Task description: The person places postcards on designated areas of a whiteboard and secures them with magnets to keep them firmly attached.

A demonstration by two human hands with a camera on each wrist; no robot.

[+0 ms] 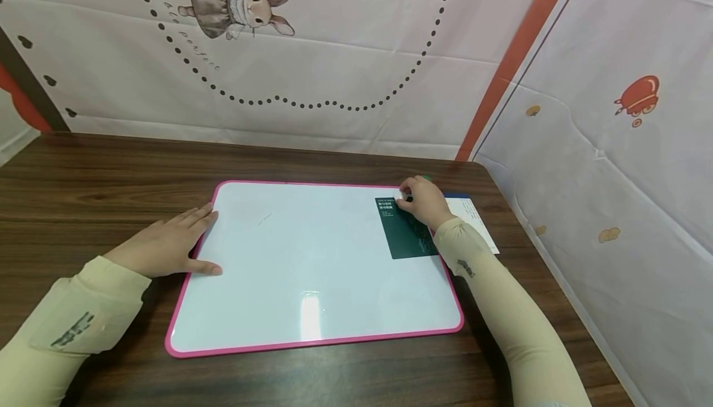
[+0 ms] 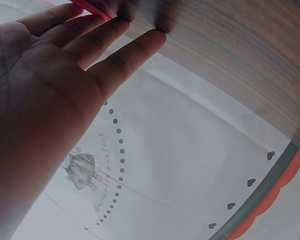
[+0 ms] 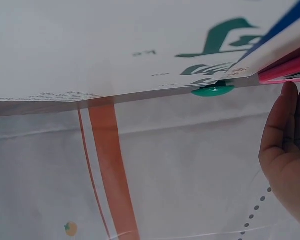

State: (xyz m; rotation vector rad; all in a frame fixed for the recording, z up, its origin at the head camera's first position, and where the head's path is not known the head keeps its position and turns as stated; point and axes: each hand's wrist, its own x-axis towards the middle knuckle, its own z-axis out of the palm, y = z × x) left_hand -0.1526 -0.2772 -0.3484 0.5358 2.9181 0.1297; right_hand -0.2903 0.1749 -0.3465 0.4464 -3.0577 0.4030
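Left fingers straight, touching whiteboard, right fingers pinching small white object

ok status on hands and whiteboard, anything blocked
Left hand rests on whiteboard's left edge. Right hand pinches small white piece at green card's far edge. Same hand hides card's far right corner.

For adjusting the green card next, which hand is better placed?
Probably the right hand, at the top of the green card; the left hand rests on the left edge of the whiteboard.
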